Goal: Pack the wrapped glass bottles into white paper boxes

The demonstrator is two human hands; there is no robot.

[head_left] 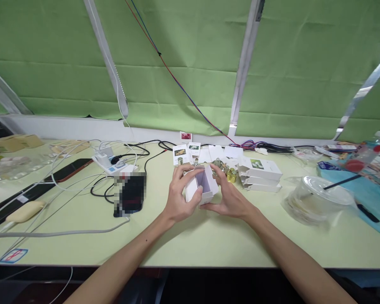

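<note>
A small white cardboard box [211, 185] is held between my two hands above the table, its open end facing me and its inside showing. My left hand [183, 190] grips it from the left, with the thumb at the opening. On the other side, my right hand [229, 192] has its fingers closed around the right side and underside. Just behind the box stand several small glass bottles with gold caps [231, 174], partly hidden by my hands. Beyond them lie flat white cartons [180, 153] with flower pictures. To the right is a stack of white boxes [261, 169].
A power strip [112, 162], tangled white cables and a phone [131, 194] lie on the left. At right are a clear plastic tub [316, 200] and a blue sheet [367, 202]. Black cables [272, 148] run along the table's back edge.
</note>
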